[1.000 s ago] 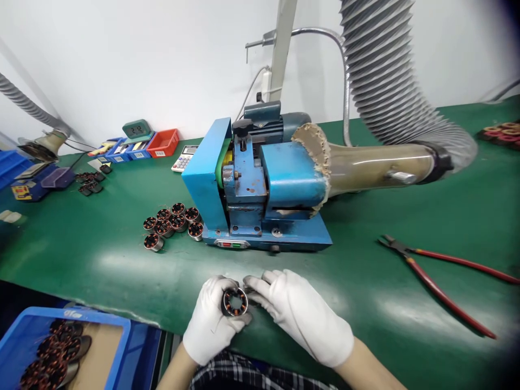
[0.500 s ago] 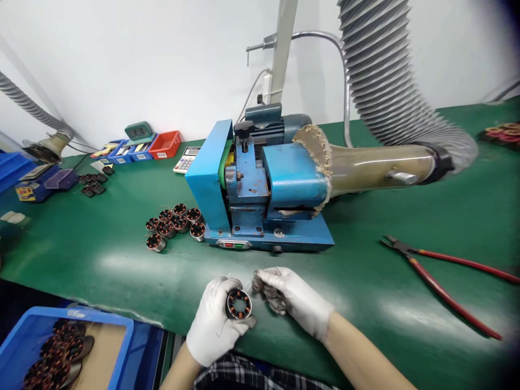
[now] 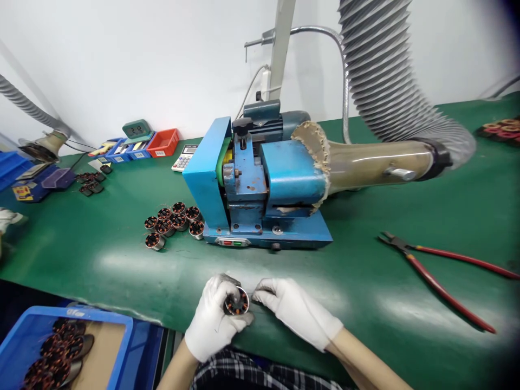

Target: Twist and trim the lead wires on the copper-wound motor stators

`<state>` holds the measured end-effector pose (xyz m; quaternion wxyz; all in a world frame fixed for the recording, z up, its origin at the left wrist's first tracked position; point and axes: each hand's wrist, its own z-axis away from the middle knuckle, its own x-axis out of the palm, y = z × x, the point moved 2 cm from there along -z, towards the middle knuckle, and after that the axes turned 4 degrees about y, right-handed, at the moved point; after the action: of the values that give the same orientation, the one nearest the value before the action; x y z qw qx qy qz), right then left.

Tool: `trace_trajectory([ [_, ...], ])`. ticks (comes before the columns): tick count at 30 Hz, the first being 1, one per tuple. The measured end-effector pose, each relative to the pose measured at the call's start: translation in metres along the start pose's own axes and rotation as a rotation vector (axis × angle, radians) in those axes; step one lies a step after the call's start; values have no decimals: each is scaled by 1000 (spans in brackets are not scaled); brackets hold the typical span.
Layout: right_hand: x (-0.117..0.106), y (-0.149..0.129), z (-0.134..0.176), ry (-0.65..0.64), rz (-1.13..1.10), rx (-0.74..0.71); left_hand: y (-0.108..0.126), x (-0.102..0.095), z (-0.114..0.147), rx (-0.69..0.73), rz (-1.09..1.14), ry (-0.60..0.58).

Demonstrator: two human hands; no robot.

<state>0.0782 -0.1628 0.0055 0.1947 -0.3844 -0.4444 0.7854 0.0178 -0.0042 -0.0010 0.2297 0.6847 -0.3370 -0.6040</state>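
My left hand (image 3: 214,313), in a white glove, is closed round a motor stator (image 3: 238,301) with a silvery rim and copper windings. The stator's open face is turned up toward me, and a finger or thumb lies over its upper part. Just to its right, my right hand (image 3: 290,309), also gloved, has thumb and fingers pinched together near the rim. Whatever is between those fingertips is too small to make out. Several more stators (image 3: 173,221) stand grouped on the green bench (image 3: 134,279), left of a blue belt-driven machine (image 3: 260,187).
Red-handled cutters (image 3: 431,273) lie at right. A blue crate (image 3: 129,336) with more stators is at lower left. A ribbed grey hose (image 3: 385,70) joins the machine's right side. A calculator (image 3: 184,158), small bins (image 3: 163,143) and another person's gloved hand (image 3: 8,218) are farther left.
My right hand has turned over, its dark-stained finger side now hidden, and pinches beside the stator. My left finger or thumb has moved onto the stator's face. Another person's gloved hand shows more at left.
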Motion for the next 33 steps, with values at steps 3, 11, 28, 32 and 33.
trace_trajectory([
  [3, 2, 4, -3, 91, 33, 40, -3, 3, 1, 6, -44, 39],
  [11, -22, 24, -5, 326, -225, 18, -20, 9, 9, -56, -29, 104],
  [28, 10, -6, 19, 69, 532, -494, 3, -5, 4, -50, 89, -71],
  [32, 4, -20, 26, 167, 300, -472, 9, -7, 14, -188, 216, 14],
  [33, 3, -22, 26, 173, 201, -443, 11, -10, 15, -193, 254, 36],
])
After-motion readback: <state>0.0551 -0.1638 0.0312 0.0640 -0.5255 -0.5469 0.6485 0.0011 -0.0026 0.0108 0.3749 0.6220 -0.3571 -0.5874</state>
